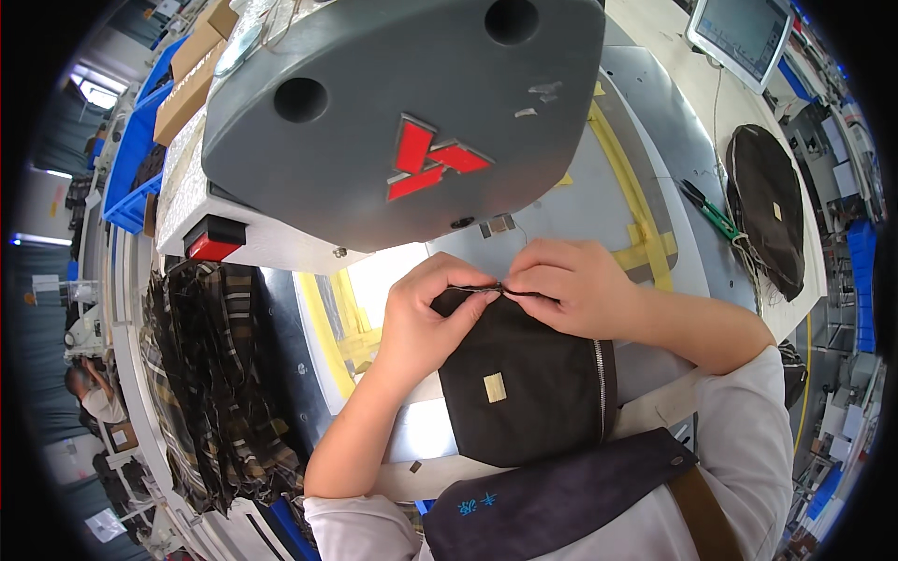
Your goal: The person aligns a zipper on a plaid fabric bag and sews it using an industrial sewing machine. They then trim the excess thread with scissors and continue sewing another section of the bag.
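Note:
A dark fabric panel (533, 374) lies in front of me, with a small pale yellow patch (495, 388) on it and a metal zipper (601, 388) along its right side. My left hand (426, 318) pinches the panel's top edge between thumb and fingers. Close beside it, my right hand (575, 290) grips the same edge, fingertips almost meeting the left ones. The large grey head of a sewing machine (327, 168) stands just beyond both hands. A small metal part (499, 224) under the head is near my fingertips.
Plaid and black cloth pieces (220, 374) hang in a pile at the left. Green-handled scissors (716, 222) and another dark fabric piece (767, 210) lie at the right, below a screen (742, 37). Blue bins (131, 178) stand far left; another person (98, 397) sits beyond.

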Available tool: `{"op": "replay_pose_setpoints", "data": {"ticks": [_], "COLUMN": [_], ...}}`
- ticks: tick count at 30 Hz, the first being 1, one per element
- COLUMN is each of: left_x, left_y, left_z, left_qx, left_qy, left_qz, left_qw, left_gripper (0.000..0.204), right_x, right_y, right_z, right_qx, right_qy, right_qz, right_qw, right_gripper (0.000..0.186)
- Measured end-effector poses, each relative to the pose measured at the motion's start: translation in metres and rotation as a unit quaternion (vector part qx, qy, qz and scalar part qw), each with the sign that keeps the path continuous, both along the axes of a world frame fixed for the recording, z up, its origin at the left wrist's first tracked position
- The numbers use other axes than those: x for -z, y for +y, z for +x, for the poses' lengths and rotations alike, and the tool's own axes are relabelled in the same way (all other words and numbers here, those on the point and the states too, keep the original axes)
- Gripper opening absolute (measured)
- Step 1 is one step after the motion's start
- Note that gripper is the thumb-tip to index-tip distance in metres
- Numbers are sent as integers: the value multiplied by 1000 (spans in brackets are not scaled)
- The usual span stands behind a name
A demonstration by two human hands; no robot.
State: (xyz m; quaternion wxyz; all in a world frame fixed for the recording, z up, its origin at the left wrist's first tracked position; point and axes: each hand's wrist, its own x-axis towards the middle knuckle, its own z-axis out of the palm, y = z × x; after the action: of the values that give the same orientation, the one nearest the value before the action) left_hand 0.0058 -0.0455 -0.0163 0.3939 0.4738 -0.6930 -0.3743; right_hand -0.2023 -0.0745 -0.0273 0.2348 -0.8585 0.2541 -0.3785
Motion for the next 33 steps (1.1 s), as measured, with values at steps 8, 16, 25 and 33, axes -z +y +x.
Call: {"op": "replay_pose_setpoints", "data": {"ticks": [8, 16, 25, 33], "left_x": [-1, 0, 2, 0], "left_y": [4, 5, 3, 2], "left_z": [-4, 3, 3, 1], "left_qx": [19, 31, 38, 38], "left_qy": [-122, -134, -127, -146], "left_qz": [-280, -400, -397, -381], "left_qw": [952, 906, 908, 912], "left_gripper": [19, 21, 18, 20], "right_x": [-3, 3, 3, -3], "right_y": [0, 1, 3, 4], "right_z": [0, -6, -4, -5], "right_qx": [-28, -39, -37, -31], "right_qy": [-36, -40, -76, -44], "right_qz": [-83, -224, -166, -145], "right_qw": [996, 973, 982, 988], "right_gripper": [19, 15, 14, 19]}}
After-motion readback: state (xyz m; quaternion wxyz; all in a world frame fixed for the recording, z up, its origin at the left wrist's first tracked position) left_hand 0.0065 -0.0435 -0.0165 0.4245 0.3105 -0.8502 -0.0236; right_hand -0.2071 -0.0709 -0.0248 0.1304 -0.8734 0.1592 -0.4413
